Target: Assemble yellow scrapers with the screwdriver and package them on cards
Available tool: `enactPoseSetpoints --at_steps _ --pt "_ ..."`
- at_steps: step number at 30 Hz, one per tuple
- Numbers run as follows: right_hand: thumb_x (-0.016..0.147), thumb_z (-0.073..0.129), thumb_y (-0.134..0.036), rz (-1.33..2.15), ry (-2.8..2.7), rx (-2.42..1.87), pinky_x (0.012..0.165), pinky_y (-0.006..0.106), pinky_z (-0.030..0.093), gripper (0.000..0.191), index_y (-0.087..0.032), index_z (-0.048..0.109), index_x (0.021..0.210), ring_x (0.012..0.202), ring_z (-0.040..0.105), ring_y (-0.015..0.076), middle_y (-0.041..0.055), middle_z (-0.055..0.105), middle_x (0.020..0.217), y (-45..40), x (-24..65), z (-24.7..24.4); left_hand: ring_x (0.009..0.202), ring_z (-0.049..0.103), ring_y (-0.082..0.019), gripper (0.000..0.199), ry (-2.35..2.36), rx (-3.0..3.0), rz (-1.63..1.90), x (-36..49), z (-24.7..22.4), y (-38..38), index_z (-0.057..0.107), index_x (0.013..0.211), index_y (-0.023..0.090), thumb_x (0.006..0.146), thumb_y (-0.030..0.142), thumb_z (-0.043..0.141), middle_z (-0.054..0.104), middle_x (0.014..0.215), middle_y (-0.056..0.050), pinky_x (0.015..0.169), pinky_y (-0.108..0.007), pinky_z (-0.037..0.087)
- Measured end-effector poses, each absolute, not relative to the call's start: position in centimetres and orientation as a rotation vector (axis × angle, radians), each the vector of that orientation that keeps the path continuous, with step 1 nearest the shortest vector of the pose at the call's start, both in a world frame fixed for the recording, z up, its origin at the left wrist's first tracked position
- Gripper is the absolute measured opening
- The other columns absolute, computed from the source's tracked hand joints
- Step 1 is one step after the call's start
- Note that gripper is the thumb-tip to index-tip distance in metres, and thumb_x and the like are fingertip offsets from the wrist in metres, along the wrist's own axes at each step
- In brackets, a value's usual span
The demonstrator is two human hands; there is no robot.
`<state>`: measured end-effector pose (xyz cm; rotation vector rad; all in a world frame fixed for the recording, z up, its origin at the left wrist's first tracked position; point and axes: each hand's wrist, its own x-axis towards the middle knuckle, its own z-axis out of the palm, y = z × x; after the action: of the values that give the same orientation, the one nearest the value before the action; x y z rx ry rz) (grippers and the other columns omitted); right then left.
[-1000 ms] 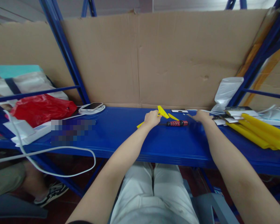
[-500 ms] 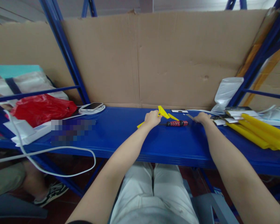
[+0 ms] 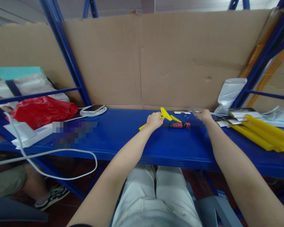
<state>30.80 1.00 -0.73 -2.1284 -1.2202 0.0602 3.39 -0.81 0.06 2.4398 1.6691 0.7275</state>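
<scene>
Piece of yellow material (image 3: pixel 166 114), just one at the fingertips of the left hand (image 3: pixel 154 120), sits over the middle of the blue table (image 3: pixel 123 138); its long axis slants from far left to near right; one yellow strip (image 3: pixel 175 119) lies just beside it at a similar slant, and one yellow bit (image 3: pixel 142 127) shows left of the hand, whether joined I cannot tell; the left fingers curl and pinch the piece, their tips partly hidden; the right hand (image 3: pixel 204 115), blurred, pinches one thin greyish strip (image 3: pixel 193 111) pointing far and left; one screwdriver (image 3: pixel 180 125) lies crosswise between the hands, handle rightward, shaft running left; beyond it is one flat white item (image 3: pixel 182 112); yellow sleeves (image 3: pixel 267 135), overlapping too closely to count, crowd the right; one phone (image 3: pixel 96 107) rests on coiled white cable (image 3: pixel 102 111) at left; cardboard (image 3: pixel 104 63) walls off the back.
</scene>
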Motion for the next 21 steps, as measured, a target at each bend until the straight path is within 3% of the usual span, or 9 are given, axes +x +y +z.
enactPoseSetpoints --at_steps 5,12,21 --pt "0.075 0.060 -0.006 0.426 -1.016 -1.758 0.057 0.024 0.042 0.009 -0.012 0.062 0.082 0.052 0.048 0.0088 0.0003 0.057 0.061 -0.5 27.2 1.3 0.108 0.061 -0.025 0.033 1.722 2.470 0.654 3.5 0.1 -0.9 0.063 0.114 0.019 0.089 0.035 0.051 0.067 0.114 -0.011 0.087 -0.032 0.047" --pt "0.076 0.058 -0.004 0.645 -1.122 -1.644 0.049 0.020 0.030 0.013 -0.014 0.060 0.083 0.053 0.050 0.0073 -0.0020 0.059 0.062 -2.3 23.1 2.6 0.109 0.061 -0.024 0.033 1.736 2.483 0.630 3.5 0.2 -1.0 0.062 0.116 0.019 0.089 0.035 0.050 0.067 0.116 -0.010 0.087 -0.031 0.047" --pt "0.071 0.059 0.000 0.633 -1.271 -1.478 0.058 0.020 0.044 0.017 -0.015 0.059 0.079 0.055 0.054 0.0084 -0.0023 0.059 0.059 -1.6 20.7 1.3 0.109 0.061 -0.024 0.033 1.700 2.478 0.682 3.6 0.2 -1.1 0.063 0.115 0.019 0.089 0.035 0.050 0.068 0.115 -0.010 0.087 -0.031 0.047"
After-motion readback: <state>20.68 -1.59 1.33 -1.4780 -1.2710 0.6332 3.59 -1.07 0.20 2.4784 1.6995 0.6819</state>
